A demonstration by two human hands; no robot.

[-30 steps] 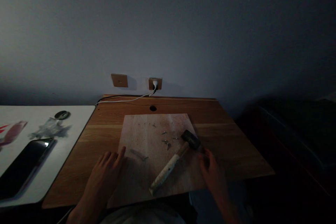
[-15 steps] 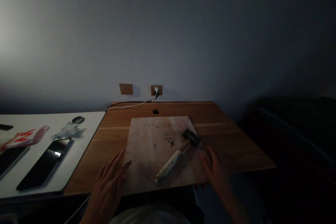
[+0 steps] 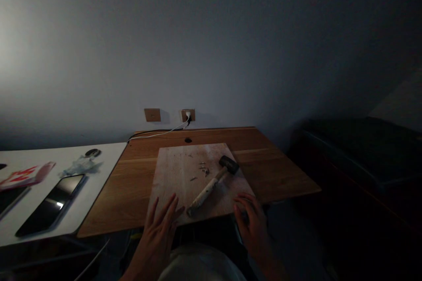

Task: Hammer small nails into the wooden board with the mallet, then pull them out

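A light wooden board (image 3: 178, 175) lies on the brown wooden table (image 3: 115, 184). Across it, slanting, rests a hammer (image 3: 211, 189) with a dark head and a pale, worn handle. Several small metal screws or nails (image 3: 203, 169) are scattered on the board left of the hammer head; which kind they are I cannot tell. My left hand (image 3: 161, 221) is at the board's front left corner, fingers spread and holding nothing. At the front right corner is my right hand (image 3: 252, 219), its fingers apart and nothing in it. Neither hand touches the hammer.
To the left a white table (image 3: 99, 189) bears a smartphone (image 3: 51, 206), a crumpled clear plastic bag (image 3: 81, 165), a red-and-white packet (image 3: 26, 175) and a dark round object (image 3: 92, 152). Cables run along the back edge to a wall socket (image 3: 188, 115).
My left hand has moved from the board's left edge onto its front left corner. My right hand has come to the front right corner. One small metal piece lies at a different angle.
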